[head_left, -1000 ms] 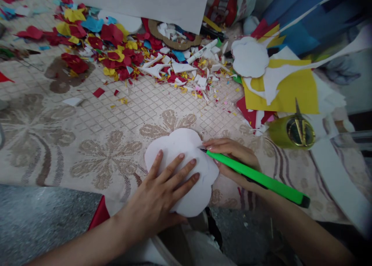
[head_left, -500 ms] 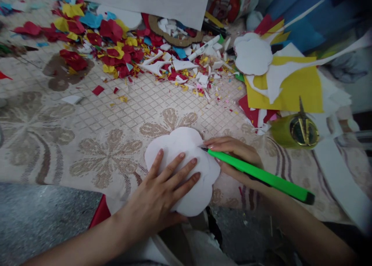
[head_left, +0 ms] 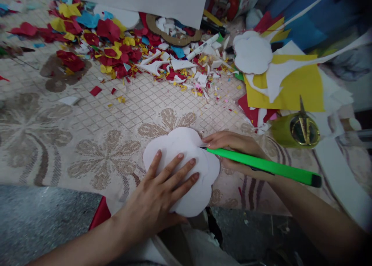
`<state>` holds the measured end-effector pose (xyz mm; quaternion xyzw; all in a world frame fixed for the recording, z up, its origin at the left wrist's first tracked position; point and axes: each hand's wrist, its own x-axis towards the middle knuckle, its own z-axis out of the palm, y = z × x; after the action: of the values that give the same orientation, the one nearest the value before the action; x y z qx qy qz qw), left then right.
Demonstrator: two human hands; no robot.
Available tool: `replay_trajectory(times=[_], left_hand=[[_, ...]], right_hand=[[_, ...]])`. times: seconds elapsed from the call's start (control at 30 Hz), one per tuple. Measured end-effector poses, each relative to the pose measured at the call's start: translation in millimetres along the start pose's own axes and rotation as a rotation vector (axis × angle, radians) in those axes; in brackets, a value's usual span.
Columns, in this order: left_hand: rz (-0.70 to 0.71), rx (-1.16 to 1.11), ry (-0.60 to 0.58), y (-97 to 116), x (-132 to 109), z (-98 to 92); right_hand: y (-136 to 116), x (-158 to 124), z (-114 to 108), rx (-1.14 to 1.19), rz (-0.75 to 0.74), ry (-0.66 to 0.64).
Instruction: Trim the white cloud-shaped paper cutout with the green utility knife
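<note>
I see the left hand (head_left: 158, 196) nearest, palm down, fingers spread and pressed flat on a white cloud-shaped foam cut-out (head_left: 174, 142). The cut-out lies under those fingers on the beige lace tablecloth (head_left: 116, 115), and its lower lobe hangs past the cloth's near edge.

Just right of the left fingertips, the right hand (head_left: 232, 148) has its fingers pinched together round the front of a green plastic utility knife (head_left: 261, 166). The knife's tip meets the cut-out's right edge, just beyond the left ring fingertip. Its handle runs away to the right over the wrist.

Further right of the right fingers, a yellow-green cylindrical tub (head_left: 280, 132) lies on its side with scissors inside. Beyond it lies a yellow paper sheet (head_left: 299, 90), with a second white cloud-shaped piece (head_left: 251, 55) at its far corner.

Well beyond both sets of fingertips there is a heap of red, yellow, blue and white paper scraps (head_left: 116, 53), with a white marker pen (head_left: 202, 48) among them. Farthest away are a brown cardboard ring (head_left: 174, 37) and a large white sheet (head_left: 145, 0).
</note>
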<state>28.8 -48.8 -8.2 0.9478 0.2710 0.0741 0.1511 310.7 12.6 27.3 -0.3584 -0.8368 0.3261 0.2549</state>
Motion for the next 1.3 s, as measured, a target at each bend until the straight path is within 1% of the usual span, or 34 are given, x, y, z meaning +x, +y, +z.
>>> replay_trajectory(times=[0.23,0.4,0.5,0.57,0.63,0.7,0.73,0.8,0.87,0.93,1.03,1.13,1.3], left_hand=[[0.0,0.003,0.008,1.1,0.7,-0.2],[-0.058,0.03,0.037,7.1,2.2,3.7],[-0.125,0.042,0.073,16.4,3.8,5.5],[-0.146,0.042,0.098,24.8,3.4,3.7],[-0.108,0.007,0.102,32.2,1.2,-1.0],[-0.038,-0.04,0.062,34.6,-2.1,-7.8],[-0.002,-0.061,0.036,32.7,-3.6,-11.4],[0.063,-0.092,0.001,22.3,-4.8,-18.2],[0.113,-0.091,-0.021,4.8,-3.0,-23.4],[0.213,-0.077,-0.036,-14.4,1.0,-26.5],[0.267,-0.059,-0.113,-33.8,6.8,-26.8],[0.258,-0.077,-0.135,-38.4,7.9,-24.1],[0.222,-0.138,-0.116,-36.3,5.9,-21.7]], right_hand=[[-1.6,-5.9,1.5,0.043,0.022,0.009],[-0.1,4.9,0.6,0.065,0.02,0.025],[5.8,17.6,-3.4,0.078,-0.022,-0.023],[11.2,27.7,-6.2,0.089,-0.074,-0.085],[16.5,37.7,-7.5,0.112,-0.104,-0.126],[20.7,45.9,-6.9,0.152,-0.124,-0.181],[22.3,48.9,-6.0,0.165,-0.126,-0.205],[24.5,52.1,-4.1,0.174,-0.121,-0.224],[26.1,52.3,-2.7,0.175,-0.118,-0.208],[27.8,50.9,-2.7,0.176,-0.119,-0.193],[31.5,48.9,-4.3,0.169,-0.133,-0.231],[34.7,48.1,-5.7,0.163,-0.157,-0.269],[35.9,45.8,-3.3,0.147,-0.167,-0.213]])
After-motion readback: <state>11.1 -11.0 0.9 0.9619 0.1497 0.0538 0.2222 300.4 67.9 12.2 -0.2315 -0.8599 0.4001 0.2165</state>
